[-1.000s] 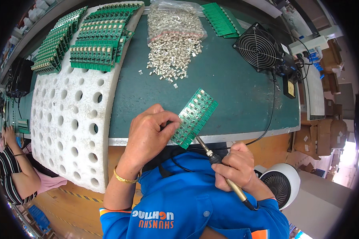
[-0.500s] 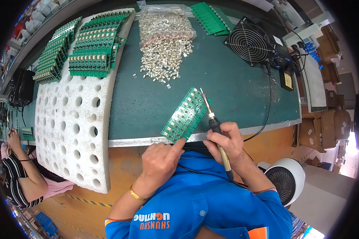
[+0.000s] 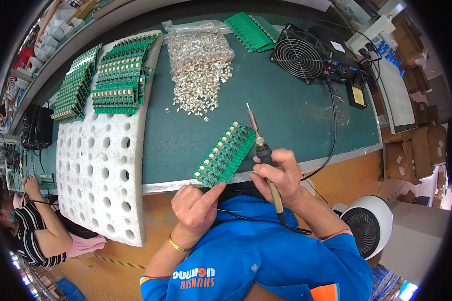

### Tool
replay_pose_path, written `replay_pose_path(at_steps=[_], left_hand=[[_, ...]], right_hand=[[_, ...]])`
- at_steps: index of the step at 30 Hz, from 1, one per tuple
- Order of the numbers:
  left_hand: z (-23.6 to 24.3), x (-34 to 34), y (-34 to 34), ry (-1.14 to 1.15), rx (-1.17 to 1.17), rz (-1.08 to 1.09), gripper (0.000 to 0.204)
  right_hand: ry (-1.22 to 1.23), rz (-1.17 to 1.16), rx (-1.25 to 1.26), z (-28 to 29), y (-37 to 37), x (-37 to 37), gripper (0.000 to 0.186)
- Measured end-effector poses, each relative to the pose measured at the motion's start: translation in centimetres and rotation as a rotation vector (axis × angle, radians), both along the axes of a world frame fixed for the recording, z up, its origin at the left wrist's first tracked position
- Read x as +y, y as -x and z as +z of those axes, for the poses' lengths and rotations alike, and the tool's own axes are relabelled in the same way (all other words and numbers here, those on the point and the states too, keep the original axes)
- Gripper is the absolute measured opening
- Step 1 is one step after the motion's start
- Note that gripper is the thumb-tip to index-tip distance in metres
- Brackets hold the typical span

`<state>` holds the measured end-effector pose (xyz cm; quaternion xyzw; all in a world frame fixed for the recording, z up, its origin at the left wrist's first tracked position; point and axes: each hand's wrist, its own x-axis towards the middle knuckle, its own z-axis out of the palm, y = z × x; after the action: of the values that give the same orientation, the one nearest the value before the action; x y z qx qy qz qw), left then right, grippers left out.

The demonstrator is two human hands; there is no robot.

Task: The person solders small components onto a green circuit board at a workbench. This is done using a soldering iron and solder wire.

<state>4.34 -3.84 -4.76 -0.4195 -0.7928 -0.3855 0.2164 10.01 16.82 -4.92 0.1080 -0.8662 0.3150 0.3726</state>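
A green circuit board panel (image 3: 224, 155) with a row of white connectors along one side slants across the table's near edge. My left hand (image 3: 193, 206) is closed at its near corner, index finger extended against the board; the thumb's grip is hidden. A thin pale wire runs beside this hand. My right hand (image 3: 281, 181) grips a soldering iron (image 3: 262, 150) by its handle, tip pointing away from me. The tip is just past the panel's far right corner and looks apart from it. Beyond lies a heap of small white connectors (image 3: 198, 90) spilling from a clear bag (image 3: 193, 37).
Stacked populated boards (image 3: 116, 75) rest on a white foam sheet (image 3: 93, 165) with round holes at left. Bare green boards (image 3: 251, 31), a square fan (image 3: 299, 52) and a soldering station (image 3: 341, 70) stand at far right. A co-worker (image 3: 37, 226) sits at left.
The panel has tilted, so its connectors show more from the side. The iron's tip has shifted a little beyond the panel's far end. The whole view has swung slightly.
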Motion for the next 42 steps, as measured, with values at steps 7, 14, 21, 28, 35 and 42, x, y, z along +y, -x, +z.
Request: replay_pose_path(at_steps=[7, 14, 21, 28, 35, 42], left_hand=[[0.9, 0.0, -0.1, -0.123, -0.168, 0.053, 0.025], [1.2, -0.2, -0.1, -0.184, -0.335, 0.105, 0.020], [1.1, -0.5, -0.2, -0.190, -0.411, 0.082, 0.018], [-0.9, 0.4, -1.5, 0.130, -0.053, -0.080, 0.025], [-1.0, 1.3, -1.9, 0.180, -0.168, -0.170, 0.025], [1.5, -1.0, 0.2, -0.109, -0.742, -0.142, 0.026]], right_hand=[[0.006, 0.020, 0.011, 0.3, 1.1, -0.2, 0.048], [-0.011, 0.055, 0.016, 0.5, 1.8, -0.5, 0.048], [0.009, 0.120, 0.016, 0.7, 2.0, -0.4, 0.042], [0.040, 0.135, -0.038, 0.5, 0.2, 0.8, 0.038], [0.082, 0.136, -0.060, 0.8, -2.7, 2.3, 0.028], [0.214, 0.134, -0.071, 2.1, -4.9, 3.0, 0.025]])
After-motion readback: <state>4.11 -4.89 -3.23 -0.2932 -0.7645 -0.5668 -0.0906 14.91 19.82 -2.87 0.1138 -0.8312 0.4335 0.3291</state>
